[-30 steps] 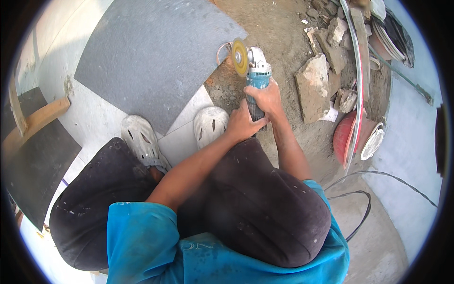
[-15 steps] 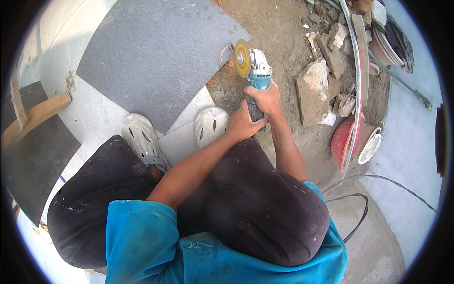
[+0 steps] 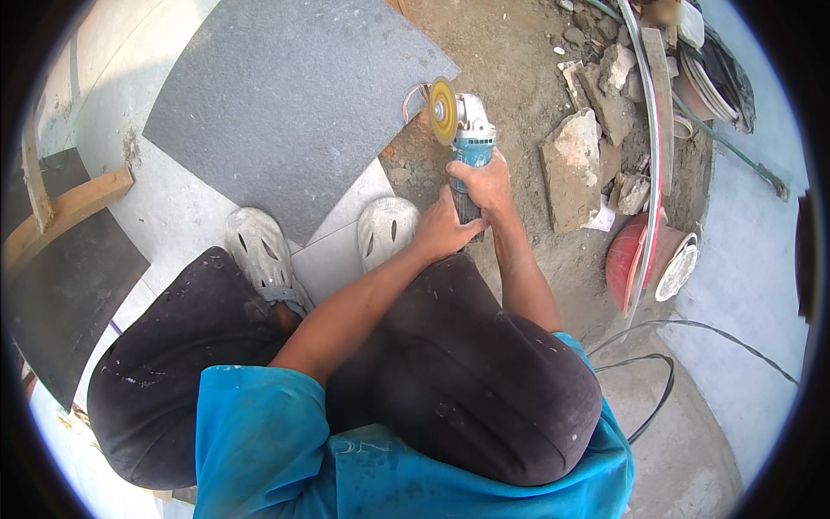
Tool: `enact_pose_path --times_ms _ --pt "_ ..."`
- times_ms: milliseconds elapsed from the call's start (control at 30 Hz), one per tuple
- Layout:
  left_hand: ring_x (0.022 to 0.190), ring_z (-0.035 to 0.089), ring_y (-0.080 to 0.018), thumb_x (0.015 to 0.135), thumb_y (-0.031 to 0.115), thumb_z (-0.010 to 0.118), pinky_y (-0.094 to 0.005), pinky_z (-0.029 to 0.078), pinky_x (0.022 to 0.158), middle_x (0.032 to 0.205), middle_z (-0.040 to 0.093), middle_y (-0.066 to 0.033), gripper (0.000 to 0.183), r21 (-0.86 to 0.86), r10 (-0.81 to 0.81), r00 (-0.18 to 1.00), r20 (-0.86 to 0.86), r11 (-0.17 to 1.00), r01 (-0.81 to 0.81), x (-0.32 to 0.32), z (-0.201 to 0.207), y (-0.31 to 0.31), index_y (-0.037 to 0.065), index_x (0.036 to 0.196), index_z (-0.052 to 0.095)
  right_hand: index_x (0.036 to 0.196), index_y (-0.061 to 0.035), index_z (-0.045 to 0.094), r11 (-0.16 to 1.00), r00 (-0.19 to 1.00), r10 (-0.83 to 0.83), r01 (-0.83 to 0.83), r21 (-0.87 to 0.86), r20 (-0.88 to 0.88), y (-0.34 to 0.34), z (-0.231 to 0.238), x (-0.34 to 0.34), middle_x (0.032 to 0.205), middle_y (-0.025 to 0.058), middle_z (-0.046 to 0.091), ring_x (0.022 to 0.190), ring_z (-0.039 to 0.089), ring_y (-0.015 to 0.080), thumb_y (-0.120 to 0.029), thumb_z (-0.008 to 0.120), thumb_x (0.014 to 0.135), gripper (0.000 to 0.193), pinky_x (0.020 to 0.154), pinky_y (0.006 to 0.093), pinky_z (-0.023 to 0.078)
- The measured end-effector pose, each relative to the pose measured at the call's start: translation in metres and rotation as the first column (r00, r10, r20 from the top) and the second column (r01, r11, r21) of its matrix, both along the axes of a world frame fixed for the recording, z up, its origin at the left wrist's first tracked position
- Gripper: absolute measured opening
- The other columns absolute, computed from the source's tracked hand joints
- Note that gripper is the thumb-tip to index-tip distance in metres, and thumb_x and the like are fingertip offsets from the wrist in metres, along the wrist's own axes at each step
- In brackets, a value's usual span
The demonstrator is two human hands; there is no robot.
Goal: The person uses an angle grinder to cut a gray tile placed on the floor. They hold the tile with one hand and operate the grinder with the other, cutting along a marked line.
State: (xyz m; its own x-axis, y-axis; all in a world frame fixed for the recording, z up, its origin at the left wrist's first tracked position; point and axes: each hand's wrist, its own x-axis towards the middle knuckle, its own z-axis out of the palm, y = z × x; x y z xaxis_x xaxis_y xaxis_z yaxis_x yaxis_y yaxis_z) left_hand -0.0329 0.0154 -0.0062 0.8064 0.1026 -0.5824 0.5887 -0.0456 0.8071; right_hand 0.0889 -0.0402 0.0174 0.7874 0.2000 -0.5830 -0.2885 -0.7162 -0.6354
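Observation:
Both my hands are closed round an angle grinder [image 3: 473, 153] with a blue body, a pale metal head and a yellow disc [image 3: 443, 111]. My right hand [image 3: 489, 183] wraps the blue body from the right. Lower down, my left hand [image 3: 443, 227] grips the dark rear end of the handle. The disc stands on edge at the head's left side, near the right corner of a large dark grey tile [image 3: 290, 95]. Whether the disc touches the tile or is spinning, I cannot tell. A thin loop of wire [image 3: 410, 104] shows behind the disc.
Broken slabs and stones [image 3: 572, 164] lie on the dirt to the right. Beside them are a long metal strip [image 3: 644, 95], a red bowl [image 3: 624, 264] and a whitish bucket [image 3: 677, 266]. A black cable [image 3: 661, 394] curls at the lower right. Curved wood [image 3: 82, 208] and another dark tile [image 3: 73, 285] are left.
The grinder and both hands stay nearly in place, with the grinder head slightly lower in view. Nothing has been let go or taken up.

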Motion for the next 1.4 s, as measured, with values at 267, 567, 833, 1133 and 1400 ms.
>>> enact_pose_path --times_ms 267,567,833,1133,1400 --pt "0.127 0.053 -0.0484 0.082 0.056 0.076 -0.0493 0.044 0.104 0.134 0.049 -0.0417 0.108 -0.121 -0.086 0.994 -0.063 0.99 0.078 0.004 0.004 0.01 -0.021 0.14 0.027 0.107 0.0014 0.064 1.0 1.0 -0.011 0.011 -0.005 0.012 -0.001 -0.004 -0.001 0.094 0.0099 0.071 0.083 0.067 0.0182 -0.02 0.079 0.069 0.046 0.077 0.0344 0.054" --pt "0.114 0.061 -0.047 0.081 0.052 0.077 -0.0502 0.048 0.096 0.12 0.059 -0.0355 0.091 -0.064 -0.04 0.999 -0.034 0.997 0.038 0.001 -0.004 0.003 -0.012 0.13 0.036 0.106 0.0014 0.064 0.999 0.999 -0.033 0.033 0.026 0.005 -0.001 -0.004 -0.003 0.094 0.0097 0.071 0.082 0.066 0.0181 -0.018 0.078 0.069 0.045 0.076 0.0345 0.054" --pt "0.108 0.064 -0.0469 0.081 0.051 0.076 -0.0512 0.05 0.092 0.114 0.064 -0.034 0.086 -0.033 -0.034 0.999 -0.013 0.999 0.034 -0.002 -0.003 -0.001 -0.009 0.128 0.037 0.102 0.0015 0.064 1.0 1.0 -0.015 0.015 0.013 0.025 -0.005 -0.002 -0.005 0.09 0.009 0.07 0.08 0.066 0.0183 -0.021 0.077 0.068 0.042 0.075 0.0353 0.053" --pt "0.107 0.064 -0.0474 0.081 0.05 0.076 -0.0515 0.05 0.091 0.113 0.064 -0.034 0.087 -0.003 -0.023 1.0 -0.005 1.0 0.023 -0.004 -0.011 -0.003 -0.009 0.129 0.036 0.101 0.0013 0.065 1.0 1.0 -0.025 0.025 0.004 0.018 -0.001 -0.006 -0.003 0.089 0.0098 0.07 0.078 0.066 0.0181 -0.019 0.078 0.068 0.041 0.073 0.0348 0.053" --pt "0.134 0.048 -0.0474 0.081 0.06 0.074 -0.0468 0.04 0.11 0.14 0.043 -0.0436 0.12 -0.142 -0.144 0.983 -0.113 0.982 0.128 0.005 0.002 0.011 -0.024 0.145 0.018 0.103 0.0018 0.065 0.999 0.999 -0.039 0.039 0.006 0.014 0.001 -0.002 -0.004 0.091 0.0106 0.071 0.08 0.067 0.0189 -0.018 0.078 0.068 0.042 0.074 0.0348 0.054"
